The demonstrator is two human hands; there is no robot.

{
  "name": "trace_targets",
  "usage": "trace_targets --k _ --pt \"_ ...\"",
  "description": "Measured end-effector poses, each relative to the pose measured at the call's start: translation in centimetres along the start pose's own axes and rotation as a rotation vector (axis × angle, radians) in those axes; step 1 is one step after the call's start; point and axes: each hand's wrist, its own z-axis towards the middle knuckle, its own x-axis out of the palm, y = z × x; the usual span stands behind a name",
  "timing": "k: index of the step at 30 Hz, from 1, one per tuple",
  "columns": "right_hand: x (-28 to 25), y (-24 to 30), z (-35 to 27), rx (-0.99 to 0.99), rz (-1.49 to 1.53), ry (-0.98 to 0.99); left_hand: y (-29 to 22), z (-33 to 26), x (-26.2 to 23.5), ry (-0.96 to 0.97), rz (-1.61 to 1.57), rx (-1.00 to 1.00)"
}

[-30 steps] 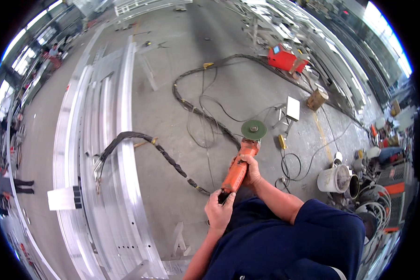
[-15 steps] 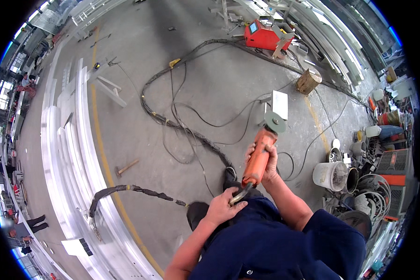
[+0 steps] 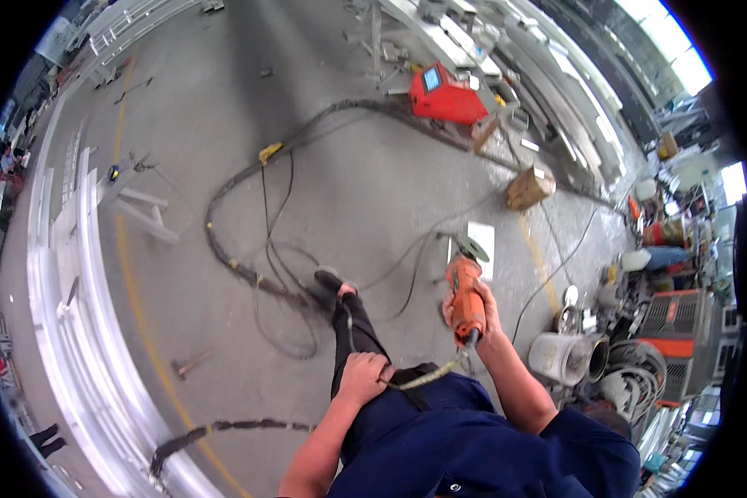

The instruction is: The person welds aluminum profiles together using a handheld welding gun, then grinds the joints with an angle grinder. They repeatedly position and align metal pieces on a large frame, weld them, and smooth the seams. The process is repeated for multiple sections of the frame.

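An orange angle grinder (image 3: pixel 468 309) with a grey-green disc (image 3: pixel 471 247) is held out in front of my body. My right hand (image 3: pixel 487 315) is closed around its body, the disc end pointing away from me. From its tail a worn, yellowish power cord (image 3: pixel 430 377) sags across my front. My left hand (image 3: pixel 363 378), low by my thigh, has its fingers curled around this cord. Part of the cord hangs on down along my dark trouser leg. One foot in a dark shoe (image 3: pixel 330 278) is stepped forward near the floor cables.
A thick wrapped cable (image 3: pixel 220 236) loops over the floor. Ahead stand a red machine (image 3: pixel 444 95), a wood block (image 3: pixel 529 189) and a white box-like piece (image 3: pixel 481 249). Long metal profiles (image 3: pixel 83 332) lie left, near a hammer (image 3: pixel 192 363). Buckets (image 3: pixel 556 357) and coiled hose crowd the right.
My left hand has moved left, away from the grinder's tail, drawing the cord out between the hands. A foot has stepped forward to the left. The view has shifted and the grinder sits slightly lower.
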Motion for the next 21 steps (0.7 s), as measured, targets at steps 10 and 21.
trace_targets --k 10,21 --pt "17.5 9.0 20.7 0.085 -0.724 -0.300 15.3 17.1 -3.9 0.205 0.164 -0.271" --pt "11.2 19.2 61.0 0.369 -1.302 -0.444 24.0 24.1 4.9 0.036 0.055 -1.142"
